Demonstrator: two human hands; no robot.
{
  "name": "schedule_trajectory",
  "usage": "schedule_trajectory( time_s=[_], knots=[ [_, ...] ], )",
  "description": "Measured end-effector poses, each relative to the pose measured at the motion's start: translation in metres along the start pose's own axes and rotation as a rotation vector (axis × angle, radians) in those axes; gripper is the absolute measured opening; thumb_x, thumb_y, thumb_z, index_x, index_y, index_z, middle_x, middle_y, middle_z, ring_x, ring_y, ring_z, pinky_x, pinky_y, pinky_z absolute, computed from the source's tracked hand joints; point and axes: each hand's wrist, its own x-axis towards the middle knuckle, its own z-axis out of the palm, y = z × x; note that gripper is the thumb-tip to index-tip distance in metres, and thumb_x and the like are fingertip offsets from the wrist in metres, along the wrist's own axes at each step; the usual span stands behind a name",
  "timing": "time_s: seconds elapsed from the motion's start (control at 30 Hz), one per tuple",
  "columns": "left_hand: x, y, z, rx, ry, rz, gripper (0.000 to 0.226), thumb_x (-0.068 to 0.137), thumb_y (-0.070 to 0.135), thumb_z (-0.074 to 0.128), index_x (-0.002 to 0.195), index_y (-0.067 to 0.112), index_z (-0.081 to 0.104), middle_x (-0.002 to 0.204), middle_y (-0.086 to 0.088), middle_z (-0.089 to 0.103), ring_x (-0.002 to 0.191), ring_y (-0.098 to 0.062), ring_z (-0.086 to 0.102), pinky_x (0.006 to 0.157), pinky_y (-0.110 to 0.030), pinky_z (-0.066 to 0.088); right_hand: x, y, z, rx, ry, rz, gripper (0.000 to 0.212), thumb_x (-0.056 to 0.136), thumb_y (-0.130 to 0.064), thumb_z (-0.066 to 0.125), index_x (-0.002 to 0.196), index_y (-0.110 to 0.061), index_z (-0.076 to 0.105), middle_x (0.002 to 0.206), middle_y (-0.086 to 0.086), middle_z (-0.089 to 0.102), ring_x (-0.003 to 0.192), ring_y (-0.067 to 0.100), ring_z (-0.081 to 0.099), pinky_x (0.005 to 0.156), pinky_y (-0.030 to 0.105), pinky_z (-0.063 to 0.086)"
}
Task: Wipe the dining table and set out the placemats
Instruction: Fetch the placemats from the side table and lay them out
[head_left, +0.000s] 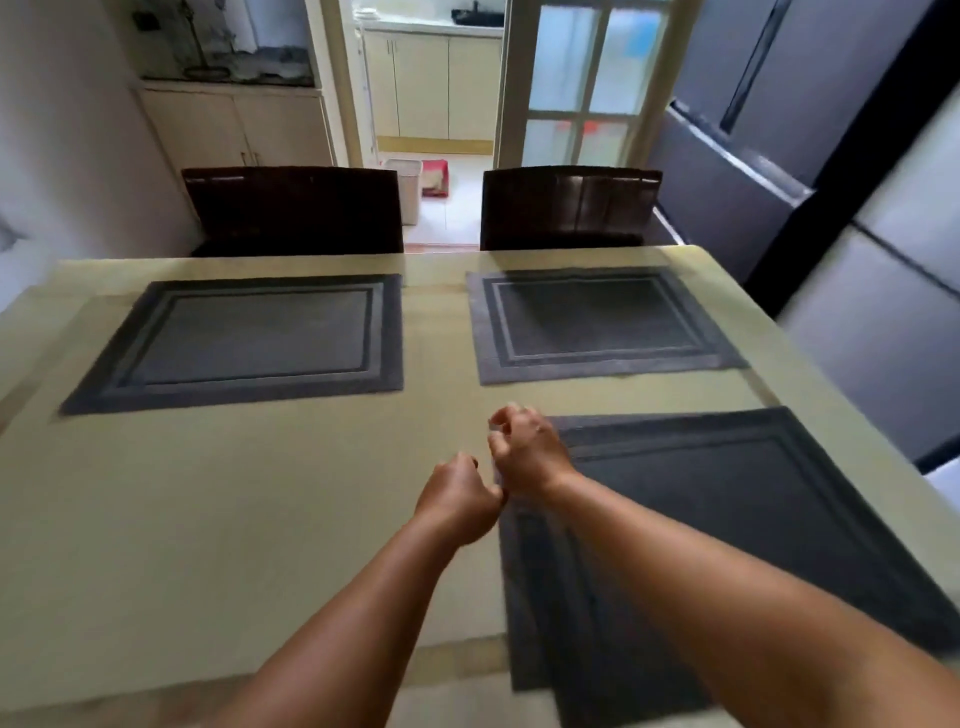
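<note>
Both hands, left (460, 496) and right (524, 449), grip near placemat (753, 519) by its left edge, fingers curled. Placemat lies rightward on worktop (260, 493), long axis left-right, slightly skewed. Empty near-left spot nearer left hand.

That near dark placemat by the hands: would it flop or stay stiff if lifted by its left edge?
Probably floppy: the near placemat looks like thin woven fabric lying flat on the dining table. Likely light, since both hands work its edge with only a fingertip grip. It may slide on the glossy tabletop.
</note>
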Motion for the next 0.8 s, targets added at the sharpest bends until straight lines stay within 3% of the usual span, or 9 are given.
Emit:
schedule_trajectory(
  time_s=[0.13, 0.23, 0.33, 0.4, 0.5, 0.6, 0.73, 0.8],
  knots=[
    [-0.018, 0.034, 0.055, 0.179, -0.039, -0.133, 0.062, 0.075, 0.053, 0.064, 0.12, 0.011, 0.053, 0.131, -0.017, 0.046, 0.119, -0.033, 0.049, 0.098, -0.035, 0.042, -0.023, 0.086, -0.048, -0.227, -0.102, 0.163, 0.041, 0.091, -0.03, 0.05, 0.131, -0.018, 0.046, 0.138, 0.011, 0.041, 0.128, 0.03, 0.036, 0.105, 0.038, 0.033],
    [-0.029, 0.05, 0.091, 0.258, -0.026, -0.244, 0.068, 0.077, 0.051, 0.064, 0.126, 0.007, 0.048, 0.139, -0.017, 0.034, 0.125, -0.035, 0.039, 0.103, -0.035, 0.037, -0.048, 0.145, -0.076, -0.337, -0.203, 0.3, 0.06, 0.088, -0.043, 0.055, 0.14, -0.025, 0.032, 0.152, 0.006, 0.021, 0.138, 0.028, 0.018, 0.107, 0.044, 0.028],
    [-0.034, 0.068, 0.113, 0.269, 0.083, -0.328, 0.073, 0.076, 0.044, 0.067, 0.131, 0.004, 0.041, 0.138, -0.018, 0.032, 0.126, -0.035, 0.034, 0.104, -0.037, 0.036, -0.067, 0.19, -0.09, -0.372, -0.324, 0.311, 0.081, 0.083, -0.052, 0.059, 0.147, -0.035, 0.012, 0.158, -0.003, -0.007, 0.144, 0.026, -0.003, 0.11, 0.054, 0.018],
    [-0.035, 0.075, 0.118, 0.208, 0.131, -0.4, 0.071, 0.074, 0.037, 0.069, 0.13, 0.006, 0.038, 0.137, -0.017, 0.034, 0.126, -0.034, 0.034, 0.102, -0.039, 0.038, -0.072, 0.201, -0.088, -0.391, -0.339, 0.283, 0.084, 0.083, -0.053, 0.058, 0.148, -0.038, 0.006, 0.158, -0.005, -0.014, 0.145, 0.024, -0.008, 0.11, 0.057, 0.015],
    [-0.031, 0.08, 0.119, 0.067, 0.201, -0.52, 0.075, 0.071, 0.029, 0.073, 0.13, 0.005, 0.034, 0.135, -0.021, 0.037, 0.123, -0.036, 0.039, 0.102, -0.039, 0.038, -0.072, 0.206, -0.083, -0.389, -0.331, 0.269, 0.082, 0.085, -0.055, 0.055, 0.148, -0.04, 0.004, 0.158, -0.005, -0.016, 0.145, 0.024, -0.01, 0.11, 0.057, 0.013],
    [-0.022, 0.076, 0.12, -0.173, 0.181, -0.547, 0.08, 0.063, 0.023, 0.079, 0.129, -0.002, 0.043, 0.129, -0.021, 0.052, 0.117, -0.034, 0.053, 0.101, -0.039, 0.044, -0.072, 0.206, -0.08, -0.367, -0.304, 0.263, 0.078, 0.086, -0.055, 0.052, 0.148, -0.039, 0.006, 0.158, -0.004, -0.014, 0.145, 0.025, -0.009, 0.11, 0.058, 0.011],
    [-0.025, 0.073, 0.121, -0.251, 0.168, -0.441, 0.031, 0.065, 0.019, 0.079, 0.084, 0.002, 0.063, 0.101, -0.018, 0.068, 0.089, -0.028, 0.064, 0.08, -0.033, 0.053, -0.07, 0.212, -0.084, -0.355, -0.282, 0.231, 0.072, 0.088, -0.054, 0.05, 0.147, -0.038, 0.011, 0.159, -0.005, -0.008, 0.144, 0.024, -0.004, 0.111, 0.055, 0.011],
    [-0.025, 0.072, 0.116, -0.177, 0.188, -0.371, 0.031, 0.068, 0.021, 0.077, 0.087, 0.004, 0.062, 0.1, -0.015, 0.068, 0.09, -0.029, 0.063, 0.075, -0.031, 0.049, -0.069, 0.218, -0.091, -0.334, -0.236, 0.235, 0.068, 0.089, -0.052, 0.049, 0.147, -0.037, 0.016, 0.159, -0.006, -0.001, 0.144, 0.023, 0.003, 0.111, 0.053, 0.012]
  ],
)
